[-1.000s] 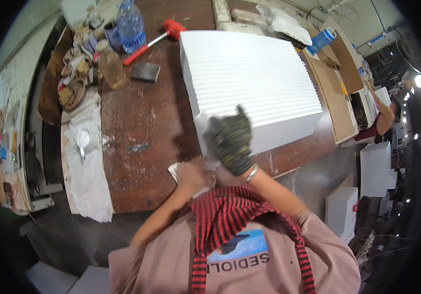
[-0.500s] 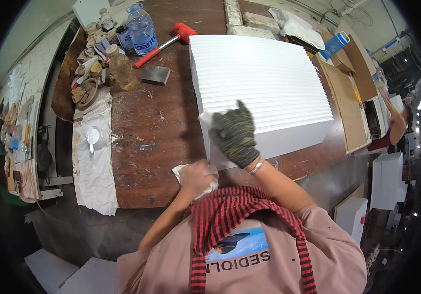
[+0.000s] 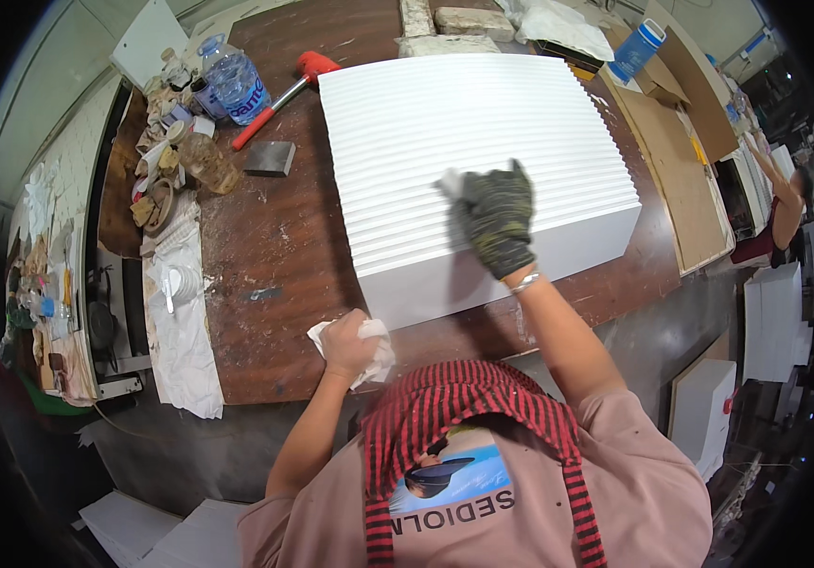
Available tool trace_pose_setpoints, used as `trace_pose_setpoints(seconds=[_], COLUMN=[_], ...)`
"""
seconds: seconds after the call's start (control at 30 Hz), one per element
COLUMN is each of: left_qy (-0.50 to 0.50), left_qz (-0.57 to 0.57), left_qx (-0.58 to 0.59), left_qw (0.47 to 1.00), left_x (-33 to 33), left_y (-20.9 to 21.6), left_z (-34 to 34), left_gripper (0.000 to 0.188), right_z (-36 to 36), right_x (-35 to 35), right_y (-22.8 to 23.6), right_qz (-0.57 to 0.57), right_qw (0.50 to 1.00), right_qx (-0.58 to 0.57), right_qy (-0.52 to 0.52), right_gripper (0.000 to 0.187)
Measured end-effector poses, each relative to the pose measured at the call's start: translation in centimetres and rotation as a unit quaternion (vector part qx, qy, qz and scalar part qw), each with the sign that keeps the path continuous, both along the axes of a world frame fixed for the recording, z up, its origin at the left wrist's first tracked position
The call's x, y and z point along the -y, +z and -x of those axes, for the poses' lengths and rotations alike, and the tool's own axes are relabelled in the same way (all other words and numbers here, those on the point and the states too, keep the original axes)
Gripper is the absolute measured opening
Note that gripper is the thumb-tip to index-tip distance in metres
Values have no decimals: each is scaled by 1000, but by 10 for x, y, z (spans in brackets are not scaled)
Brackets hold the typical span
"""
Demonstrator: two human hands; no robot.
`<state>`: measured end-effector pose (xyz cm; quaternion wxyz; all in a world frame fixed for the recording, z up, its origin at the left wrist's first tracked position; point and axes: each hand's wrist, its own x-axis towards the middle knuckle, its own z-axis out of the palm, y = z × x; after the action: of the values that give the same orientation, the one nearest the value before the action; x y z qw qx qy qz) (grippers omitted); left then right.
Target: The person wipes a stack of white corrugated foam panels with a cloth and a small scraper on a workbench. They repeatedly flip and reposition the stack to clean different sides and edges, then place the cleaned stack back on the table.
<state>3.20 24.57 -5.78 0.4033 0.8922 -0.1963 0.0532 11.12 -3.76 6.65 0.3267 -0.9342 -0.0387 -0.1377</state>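
A large white block (image 3: 464, 123) with a ridged top and a smooth front side lies on the brown table. My right hand (image 3: 499, 216), in a dark camouflage-patterned glove, is over the ridged top towards the front. Its fingers are closed on a small white wad (image 3: 449, 184), blurred by motion; whether it is cloth or paper I cannot tell. My bare left hand (image 3: 345, 346) is closed round a crumpled white cloth (image 3: 376, 353) on the table, just off the block's near left corner.
Left of the block lie a red mallet (image 3: 279, 102) and a dark rectangular block (image 3: 270, 159). Beyond them stand a large water bottle (image 3: 235, 83) and a jar (image 3: 206, 161). Cardboard (image 3: 677, 189) and a blue bottle (image 3: 636, 50) are at the right, with another person (image 3: 784, 210) farther off.
My right hand has moved up and right across the ridged top with the white wad. My left hand has shifted slightly left, still holding the cloth. The whole view has turned a little.
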Motion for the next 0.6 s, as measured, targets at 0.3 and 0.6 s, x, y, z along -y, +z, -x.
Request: trace_pose_setpoints(seconds=[0.3, 0.6], left_qy=[7, 15], left_qz=[-4, -20], left_qx=[3, -1], left_qw=[1000, 1000], left_x=[0, -2], left_y=[-5, -7], left_z=[-1, 0], left_gripper=[15, 15], right_z=[29, 42], right_x=[-53, 211], right_y=[-19, -34], right_qz=[126, 303], right_qw=[979, 908], right_qx=[149, 181], right_qy=[53, -226], right_gripper=[11, 19])
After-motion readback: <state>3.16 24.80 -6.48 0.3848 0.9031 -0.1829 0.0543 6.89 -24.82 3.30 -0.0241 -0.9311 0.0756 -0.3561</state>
